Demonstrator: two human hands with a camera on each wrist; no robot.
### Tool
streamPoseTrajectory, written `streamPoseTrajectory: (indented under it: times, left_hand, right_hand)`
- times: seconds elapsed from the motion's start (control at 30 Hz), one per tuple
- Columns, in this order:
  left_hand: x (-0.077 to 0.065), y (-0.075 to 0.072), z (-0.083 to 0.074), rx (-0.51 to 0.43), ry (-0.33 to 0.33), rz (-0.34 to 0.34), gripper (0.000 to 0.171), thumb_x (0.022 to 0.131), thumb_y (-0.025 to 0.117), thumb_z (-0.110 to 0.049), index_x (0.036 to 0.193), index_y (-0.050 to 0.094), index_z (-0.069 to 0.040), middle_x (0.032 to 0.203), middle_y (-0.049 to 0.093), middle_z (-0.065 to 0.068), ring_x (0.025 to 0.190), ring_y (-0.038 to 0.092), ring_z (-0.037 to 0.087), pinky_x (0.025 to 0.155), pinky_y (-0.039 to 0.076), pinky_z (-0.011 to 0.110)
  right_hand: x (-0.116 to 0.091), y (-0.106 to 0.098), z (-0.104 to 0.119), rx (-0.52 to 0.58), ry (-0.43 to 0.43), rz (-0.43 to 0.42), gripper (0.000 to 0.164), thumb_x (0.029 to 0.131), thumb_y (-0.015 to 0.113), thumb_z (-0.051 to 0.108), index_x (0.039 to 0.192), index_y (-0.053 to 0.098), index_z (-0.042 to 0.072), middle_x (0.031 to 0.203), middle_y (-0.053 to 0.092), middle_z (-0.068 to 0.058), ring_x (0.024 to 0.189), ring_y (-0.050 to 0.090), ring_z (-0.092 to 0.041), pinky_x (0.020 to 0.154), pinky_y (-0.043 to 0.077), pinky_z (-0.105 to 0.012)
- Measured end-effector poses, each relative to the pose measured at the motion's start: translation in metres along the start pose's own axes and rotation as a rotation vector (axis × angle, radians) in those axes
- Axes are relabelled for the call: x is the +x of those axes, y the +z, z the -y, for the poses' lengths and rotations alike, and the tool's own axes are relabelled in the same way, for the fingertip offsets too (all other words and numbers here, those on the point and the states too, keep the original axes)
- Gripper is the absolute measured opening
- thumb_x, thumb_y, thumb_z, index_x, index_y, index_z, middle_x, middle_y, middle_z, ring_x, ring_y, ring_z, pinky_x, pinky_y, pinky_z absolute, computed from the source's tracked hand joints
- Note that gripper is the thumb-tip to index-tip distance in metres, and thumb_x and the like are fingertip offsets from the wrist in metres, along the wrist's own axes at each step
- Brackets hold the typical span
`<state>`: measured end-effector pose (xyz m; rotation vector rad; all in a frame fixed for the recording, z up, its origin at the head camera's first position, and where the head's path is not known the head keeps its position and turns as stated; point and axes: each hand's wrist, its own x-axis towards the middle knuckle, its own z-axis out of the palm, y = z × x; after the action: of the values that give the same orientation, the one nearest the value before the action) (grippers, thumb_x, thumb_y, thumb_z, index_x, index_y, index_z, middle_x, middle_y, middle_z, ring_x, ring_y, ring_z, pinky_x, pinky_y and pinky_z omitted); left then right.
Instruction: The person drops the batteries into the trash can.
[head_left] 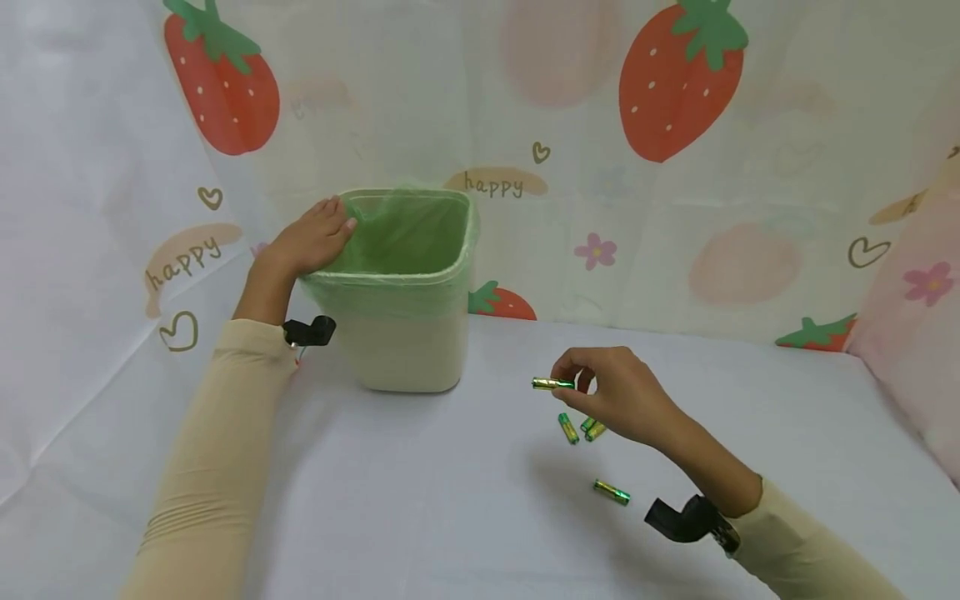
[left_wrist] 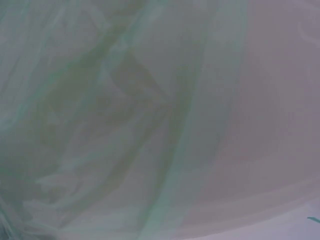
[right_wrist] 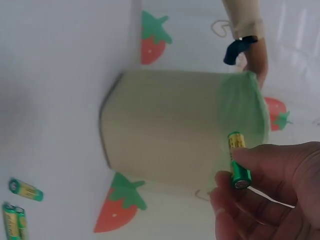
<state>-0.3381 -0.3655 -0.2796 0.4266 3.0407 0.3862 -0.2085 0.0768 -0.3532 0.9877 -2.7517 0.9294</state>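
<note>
- Right now, a gold-and-green battery [head_left: 547, 383] is held above the counter [head_left: 450, 500], roughly level in the head view, one end pointing toward the left.
- The right hand [head_left: 618, 396] pinches that battery between thumb and fingertips at one end, leaving the other end clear of the fingers.
- Below the right hand, just beside one another on the counter, lie a single loose battery [head_left: 568, 428] and a close pair of batteries [head_left: 596, 431], partly covered by the hand in the head view.
- Nearer the person lies another separate battery [head_left: 611, 492], apart from those three.
- Left of the held battery, and well apart from it, a pale bin [head_left: 408, 342] stands upright with a green liner [head_left: 375, 292] folded over its rim.
- The left hand [head_left: 307, 240] rests on the bin's left rim, far from every battery; whether its fingers curl round the edge, I cannot tell.
- Behind the bin hangs a strawberry-printed cloth [head_left: 420, 100].
- Black wrist cameras [head_left: 682, 521] sit at both sleeve cuffs.
</note>
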Motion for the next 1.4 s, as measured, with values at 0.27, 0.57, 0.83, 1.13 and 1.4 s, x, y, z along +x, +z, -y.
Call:
streamPoseTrajectory:
  times: [0.27,0.57,0.83,1.13,1.4]
  left_hand:
    - [0.000,-0.001,-0.002,0.000,0.008,0.007,0.065,0.113,0.020,-0.029,0.153,0.004,0.019,0.163,-0.003,0.035,0.153,-0.005,0.045,0.126,0.000,0.050]
    - [-0.004,-0.001,0.001,0.001,-0.015,0.017,0.065,0.113,0.020,-0.031,0.154,0.002,0.017,0.164,-0.004,0.034,0.153,-0.006,0.044,0.126,0.000,0.051]
    - [-0.003,0.002,0.003,-0.015,-0.014,0.006,0.066,0.113,0.019,-0.033,0.154,0.003,0.016,0.164,-0.005,0.032,0.154,-0.006,0.043,0.126,0.000,0.050]
    - [-0.004,0.001,-0.003,-0.001,-0.017,0.023,0.066,0.113,0.017,-0.033,0.153,0.001,0.017,0.163,-0.006,0.034,0.153,-0.007,0.044,0.126,-0.001,0.050]
    - [-0.007,-0.003,-0.005,-0.002,-0.022,0.017,0.066,0.113,0.017,-0.032,0.154,0.001,0.017,0.163,-0.006,0.034,0.153,-0.006,0.044,0.126,-0.001,0.049]
  right_hand:
    - [0.020,-0.018,0.016,0.059,-0.072,-0.008,0.010,0.088,0.080,0.011,0.096,0.076,0.014,0.088,0.073,0.009,0.078,0.065,-0.009,0.064,0.055,-0.029]
    - [0.053,-0.034,0.035,0.080,-0.144,-0.035,0.009,0.089,0.080,0.010,0.097,0.077,0.010,0.092,0.075,0.003,0.077,0.065,-0.012,0.066,0.055,-0.029]
    - [0.084,-0.045,0.053,0.075,-0.189,-0.021,0.013,0.087,0.081,0.009,0.100,0.079,0.007,0.093,0.076,0.001,0.075,0.066,-0.014,0.065,0.053,-0.030]
    - [0.114,-0.050,0.068,0.049,-0.182,-0.004,0.011,0.088,0.078,0.007,0.099,0.078,0.006,0.091,0.075,-0.001,0.074,0.067,-0.013,0.067,0.053,-0.030]
    - [0.140,-0.049,0.080,0.045,-0.141,0.007,0.010,0.089,0.078,0.010,0.099,0.078,0.007,0.089,0.074,-0.002,0.074,0.066,-0.017,0.068,0.053,-0.031]
